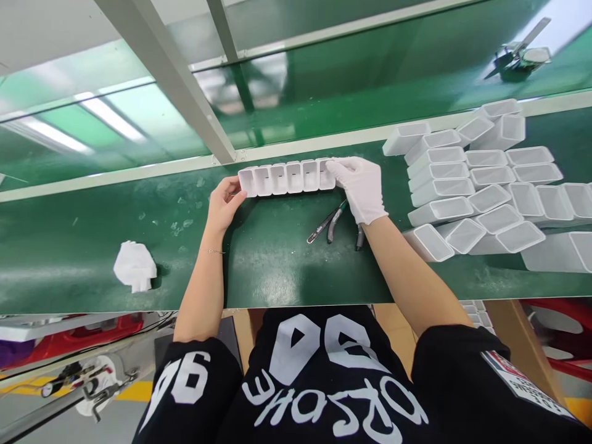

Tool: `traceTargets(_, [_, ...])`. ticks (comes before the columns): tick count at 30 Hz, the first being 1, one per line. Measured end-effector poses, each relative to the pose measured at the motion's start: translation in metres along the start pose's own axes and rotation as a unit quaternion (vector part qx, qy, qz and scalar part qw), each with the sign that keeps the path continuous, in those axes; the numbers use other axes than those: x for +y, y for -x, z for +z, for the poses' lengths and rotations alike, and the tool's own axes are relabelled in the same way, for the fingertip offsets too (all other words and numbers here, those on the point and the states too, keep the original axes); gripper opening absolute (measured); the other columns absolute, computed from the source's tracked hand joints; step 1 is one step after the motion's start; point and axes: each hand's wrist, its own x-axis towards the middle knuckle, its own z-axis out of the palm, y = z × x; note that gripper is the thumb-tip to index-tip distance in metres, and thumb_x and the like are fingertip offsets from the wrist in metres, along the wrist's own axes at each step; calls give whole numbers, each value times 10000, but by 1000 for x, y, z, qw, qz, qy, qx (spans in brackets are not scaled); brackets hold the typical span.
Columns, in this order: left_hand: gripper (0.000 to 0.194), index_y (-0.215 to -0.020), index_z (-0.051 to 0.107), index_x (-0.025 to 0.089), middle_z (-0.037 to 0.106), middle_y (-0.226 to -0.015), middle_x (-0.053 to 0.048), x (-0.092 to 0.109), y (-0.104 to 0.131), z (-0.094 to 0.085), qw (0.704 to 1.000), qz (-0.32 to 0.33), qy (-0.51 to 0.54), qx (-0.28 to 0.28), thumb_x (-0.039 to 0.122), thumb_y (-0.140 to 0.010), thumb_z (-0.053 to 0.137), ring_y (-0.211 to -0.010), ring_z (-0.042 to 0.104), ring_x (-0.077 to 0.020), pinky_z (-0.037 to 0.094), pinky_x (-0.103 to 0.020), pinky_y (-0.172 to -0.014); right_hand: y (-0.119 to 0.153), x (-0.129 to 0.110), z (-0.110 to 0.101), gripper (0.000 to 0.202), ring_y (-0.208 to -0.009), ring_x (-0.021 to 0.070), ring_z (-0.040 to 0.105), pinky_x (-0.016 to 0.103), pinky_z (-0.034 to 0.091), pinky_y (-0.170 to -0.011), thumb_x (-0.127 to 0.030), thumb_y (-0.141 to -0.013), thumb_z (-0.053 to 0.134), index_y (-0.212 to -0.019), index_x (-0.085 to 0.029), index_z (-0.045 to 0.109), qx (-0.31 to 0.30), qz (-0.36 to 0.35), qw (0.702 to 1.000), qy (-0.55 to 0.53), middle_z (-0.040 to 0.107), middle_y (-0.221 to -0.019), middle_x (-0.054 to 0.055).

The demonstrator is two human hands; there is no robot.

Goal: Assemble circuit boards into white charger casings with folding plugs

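A row of several small white plastic boxes (287,179), side by side with their open ends toward me, sits on the green table between my hands. Bare, my left hand (225,201) grips the left end box with thumb and fingers. My right hand (361,185), in a white glove, closes on the box at the right end, its thumb along the rim. Just below that glove lie a pair of tweezers (319,230) and dark-handled pliers (337,221), the pliers partly hidden by my right wrist.
Many translucent white boxes (441,172) lie grouped at the right of the green table (272,271). A crumpled white glove (135,266) rests at the left. A pale metal post (185,86) rises behind the table, and a metal device (518,58) stands at the back right.
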Motion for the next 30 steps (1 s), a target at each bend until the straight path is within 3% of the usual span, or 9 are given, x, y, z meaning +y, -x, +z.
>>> traceTargets(4, [538,-1127,688,183,764,-1100,-94,3,0,3,1000,-11,29,3,610,-805,746,-1068,721,-258,589,-360,-927,-3,2,-1,516,-776,177,636,331,575,-757,-667,-789,717,-630,-210,537,22,-12,1000,3,583,-669,9])
traceTargets(7, [515,-1107,709,182,771,-1065,-85,4,0,5,999,-16,42,13,588,-793,757,-1040,725,-252,587,-361,-924,-6,5,0,577,-754,171,604,322,556,-713,-726,-844,620,-607,-229,447,35,-32,999,-2,522,-640,11])
traceTargets(14, [453,-1060,739,182,767,-988,-61,6,-1,4,998,-24,52,26,539,-781,757,-940,719,-223,583,-351,-893,-7,11,2,578,-759,186,610,346,562,-732,-729,-888,554,-612,-230,463,36,-54,998,-6,542,-654,26])
traceTargets(22, [390,-1001,757,190,724,-1068,-62,8,-1,3,998,-26,28,40,514,-785,755,-1021,672,-222,554,-296,-846,-6,11,1,536,-794,175,614,323,563,-740,-658,-914,584,-625,-220,477,39,-50,998,-1,538,-670,13])
traceTargets(30, [403,-1060,766,184,758,-976,-53,10,-1,4,998,-32,29,38,500,-813,728,-964,689,-217,559,-313,-858,-1,4,1,512,-786,155,584,290,541,-714,-639,-905,599,-643,-216,478,35,-48,998,9,505,-673,-2])
